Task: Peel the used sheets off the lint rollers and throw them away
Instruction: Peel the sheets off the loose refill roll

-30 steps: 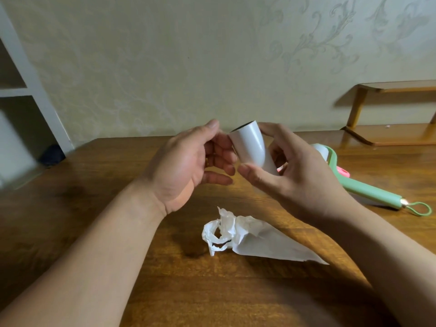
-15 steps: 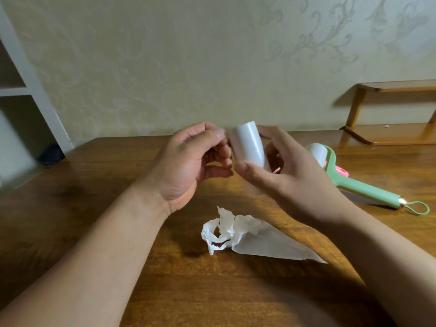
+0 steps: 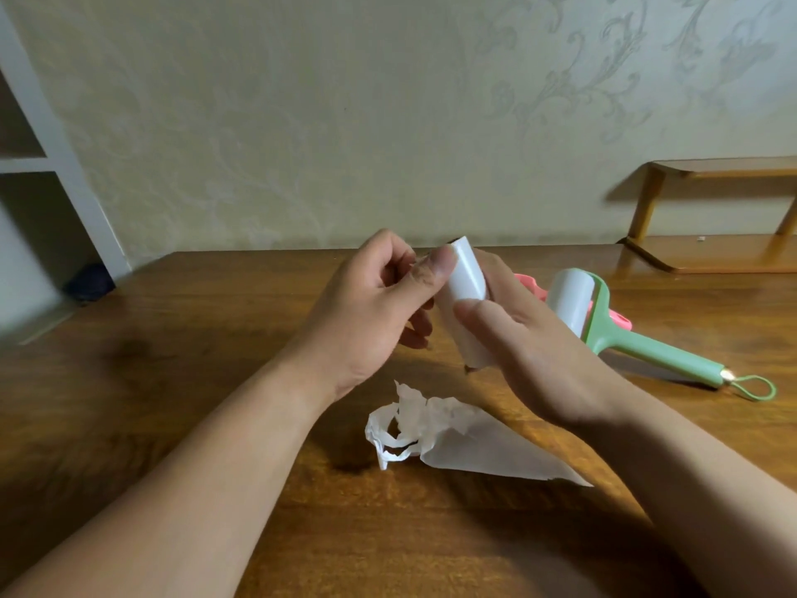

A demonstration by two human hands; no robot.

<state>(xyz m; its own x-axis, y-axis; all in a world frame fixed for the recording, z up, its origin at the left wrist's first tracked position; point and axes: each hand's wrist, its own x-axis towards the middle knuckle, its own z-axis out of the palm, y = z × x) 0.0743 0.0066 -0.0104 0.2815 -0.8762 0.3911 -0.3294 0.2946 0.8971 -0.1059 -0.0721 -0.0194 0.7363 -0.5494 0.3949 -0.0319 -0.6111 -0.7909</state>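
Observation:
My right hand (image 3: 530, 347) holds a white lint roll (image 3: 468, 295) upright above the wooden table (image 3: 194, 381), thumb on its front and fingers behind it. My left hand (image 3: 371, 308) has its thumb pressed on the roll's upper left edge, with the other fingers curled beside it. A crumpled peeled white sheet (image 3: 453, 438) lies on the table just below my hands. A green-handled lint roller (image 3: 612, 325) lies to the right, and a pink roller (image 3: 532, 284) shows partly behind it and my right hand.
A low wooden shelf (image 3: 716, 252) stands at the back right against the patterned wall. A white shelving unit (image 3: 51, 174) stands at the far left, beyond the table's left edge.
My left hand closed in from open fingers to a thumb pressed on the roll's top edge. My right hand turned the roll more upright and shifted slightly right.

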